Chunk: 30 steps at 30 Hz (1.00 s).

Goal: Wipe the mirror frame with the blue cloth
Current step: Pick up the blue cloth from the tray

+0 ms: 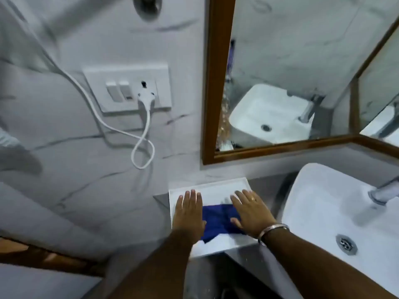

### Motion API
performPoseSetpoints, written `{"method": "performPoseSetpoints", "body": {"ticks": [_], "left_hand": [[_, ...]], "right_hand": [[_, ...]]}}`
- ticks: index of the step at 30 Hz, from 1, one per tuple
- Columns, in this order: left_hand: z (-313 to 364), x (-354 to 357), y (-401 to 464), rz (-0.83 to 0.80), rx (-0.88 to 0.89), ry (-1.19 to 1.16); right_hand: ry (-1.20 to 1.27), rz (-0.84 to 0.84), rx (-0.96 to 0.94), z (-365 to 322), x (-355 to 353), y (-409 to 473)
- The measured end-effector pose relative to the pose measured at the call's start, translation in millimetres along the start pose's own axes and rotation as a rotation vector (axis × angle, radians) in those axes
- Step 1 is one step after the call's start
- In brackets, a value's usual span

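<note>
The blue cloth (218,221) lies crumpled in a white tray (216,186) on the counter below the mirror. My left hand (189,212) lies flat, fingers straight, over the cloth's left edge. My right hand (251,210), with a ring and a metal bracelet, lies flat over the cloth's right edge. Neither hand grips the cloth. The mirror's brown wooden frame (212,83) runs up the wall above the tray, and its bottom rail (280,146) runs to the right.
A white basin (323,212) with a chrome tap (384,190) and a drain stands right of the tray. On the marble wall to the left is a switch plate (129,89) with a white plug and a looping cable (142,147).
</note>
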<state>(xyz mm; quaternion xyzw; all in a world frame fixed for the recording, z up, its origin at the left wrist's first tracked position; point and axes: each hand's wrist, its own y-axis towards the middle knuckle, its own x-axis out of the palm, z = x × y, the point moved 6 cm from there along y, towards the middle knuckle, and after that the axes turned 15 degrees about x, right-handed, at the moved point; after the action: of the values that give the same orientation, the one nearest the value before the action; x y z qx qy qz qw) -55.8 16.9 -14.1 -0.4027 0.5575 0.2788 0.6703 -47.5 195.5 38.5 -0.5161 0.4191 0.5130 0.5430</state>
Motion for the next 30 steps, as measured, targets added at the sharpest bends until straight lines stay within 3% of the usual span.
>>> {"method": "performPoseSetpoints", "body": {"ticks": [4,9,15,18,22,30], "left_hand": [[-7.5,50.1,46.4,-0.087,-0.050,-0.108],[-15.1,75.5,76.9,-0.120,-0.059,-0.134],[-16.7,60.0,77.1,-0.101,0.021,-0.172],[-22.2,26.0,69.7,-0.100,0.023,-0.266],[-32.3,-32.5,55.3,-0.071,0.102,-0.354],[-26.4,-222.3,11.8,0.244,0.300,-0.269]], "right_hand": [[0.059,-0.266,0.042,4.7,89.5,32.0],[0.095,-0.341,0.041,2.5,130.1,68.6],[0.086,-0.318,0.035,-2.0,110.4,83.4],[0.187,-0.368,0.092,2.6,85.5,78.2],[0.271,-0.296,0.115,7.0,30.6,74.8],[0.144,0.169,0.192,40.0,-172.4,51.2]]}}
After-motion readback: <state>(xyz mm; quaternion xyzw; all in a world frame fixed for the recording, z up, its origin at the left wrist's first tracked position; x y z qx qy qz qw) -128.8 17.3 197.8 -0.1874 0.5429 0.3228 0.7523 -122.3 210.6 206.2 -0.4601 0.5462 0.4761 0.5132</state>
